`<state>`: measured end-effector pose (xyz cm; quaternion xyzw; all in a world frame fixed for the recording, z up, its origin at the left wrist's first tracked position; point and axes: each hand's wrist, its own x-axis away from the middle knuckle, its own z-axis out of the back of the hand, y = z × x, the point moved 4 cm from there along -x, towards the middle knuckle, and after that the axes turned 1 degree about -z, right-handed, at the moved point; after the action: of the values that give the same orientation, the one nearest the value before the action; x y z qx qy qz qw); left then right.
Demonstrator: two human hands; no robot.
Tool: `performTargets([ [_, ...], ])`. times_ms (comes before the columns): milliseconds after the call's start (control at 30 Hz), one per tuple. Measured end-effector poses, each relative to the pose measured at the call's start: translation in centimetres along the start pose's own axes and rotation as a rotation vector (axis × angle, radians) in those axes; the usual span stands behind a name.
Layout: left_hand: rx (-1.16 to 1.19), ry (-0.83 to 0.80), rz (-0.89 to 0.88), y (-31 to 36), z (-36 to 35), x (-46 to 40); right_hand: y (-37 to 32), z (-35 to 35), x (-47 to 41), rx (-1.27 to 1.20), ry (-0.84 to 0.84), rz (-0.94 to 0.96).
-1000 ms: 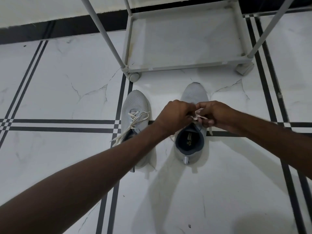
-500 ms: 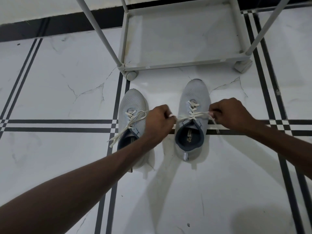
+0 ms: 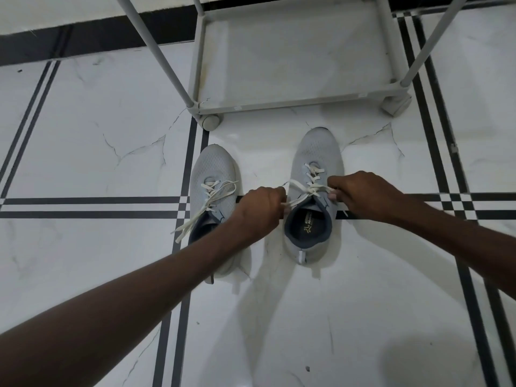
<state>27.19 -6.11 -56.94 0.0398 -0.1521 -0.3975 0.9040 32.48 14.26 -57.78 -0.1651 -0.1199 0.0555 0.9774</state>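
Note:
Two light grey sneakers stand side by side on the floor, toes pointing away from me. The right shoe [image 3: 314, 152] has white laces [image 3: 304, 192] stretched sideways across its tongue. My left hand [image 3: 261, 209] grips one lace end at the shoe's left side. My right hand [image 3: 363, 192] pinches the other lace end at its right side. The left shoe [image 3: 213, 169] lies partly under my left forearm, its laces [image 3: 208, 203] loose and trailing to the left.
A white metal rack [image 3: 293, 103] on casters stands just beyond the shoes, its slanted legs rising toward me. The floor [image 3: 97, 135] is white marble tile with black stripe lines. A black skirting band runs along the far wall.
My hands were together over the right shoe's tongue a second ago. They have drawn apart sideways, pulling the laces taut, and now hold about the same spread.

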Motion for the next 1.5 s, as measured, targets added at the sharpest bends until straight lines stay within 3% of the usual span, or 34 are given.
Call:
performTargets([
  [100,0.205,-0.094,0.067,0.3,0.2,-0.4,0.0,0.3,-0.3,-0.056,0.049,0.01],
  [167,0.067,-0.098,-0.007,1.0,0.6,-0.7,0.1,0.7,-0.5,-0.041,0.083,-0.006],
  [267,-0.147,-0.099,-0.069,1.0,1.3,-0.2,0.6,0.5,-0.1,0.175,0.109,0.005],
  [567,-0.1,-0.131,-0.135,1.6,0.1,2.3,2.1,-0.5,-0.1,0.461,0.02,0.163],
  [767,-0.042,-0.186,-0.072,0.8,0.4,2.0,1.9,-0.7,-0.1,0.403,0.024,0.194],
  [833,-0.063,-0.067,-0.001,0.6,1.5,1.2,2.3,-0.7,0.2,0.371,0.018,0.148],
  [900,0.028,0.127,0.099,0.9,2.8,0.8,2.8,-0.3,0.7,0.358,0.104,0.059],
  [967,0.15,0.215,0.119,2.4,3.2,0.4,2.5,0.0,1.4,0.312,0.204,-0.02],
  [1100,0.101,0.161,-0.01,5.4,1.3,-0.8,-1.2,0.0,1.3,0.108,0.251,0.127],
  [1200,0.005,0.124,0.0,5.4,0.8,-1.0,-2.1,-0.3,0.1,0.156,0.214,0.245],
  [1333,-0.107,0.091,0.045,5.6,0.5,0.0,-2.4,-0.1,0.5,0.03,0.118,0.158],
  [1400,-0.128,0.068,0.067,5.6,0.7,0.0,-2.5,-0.1,0.9,0.086,0.135,0.107],
  [1500,-0.164,0.043,0.096,5.3,1.0,0.4,-2.6,-0.3,1.0,0.253,0.184,0.222],
])
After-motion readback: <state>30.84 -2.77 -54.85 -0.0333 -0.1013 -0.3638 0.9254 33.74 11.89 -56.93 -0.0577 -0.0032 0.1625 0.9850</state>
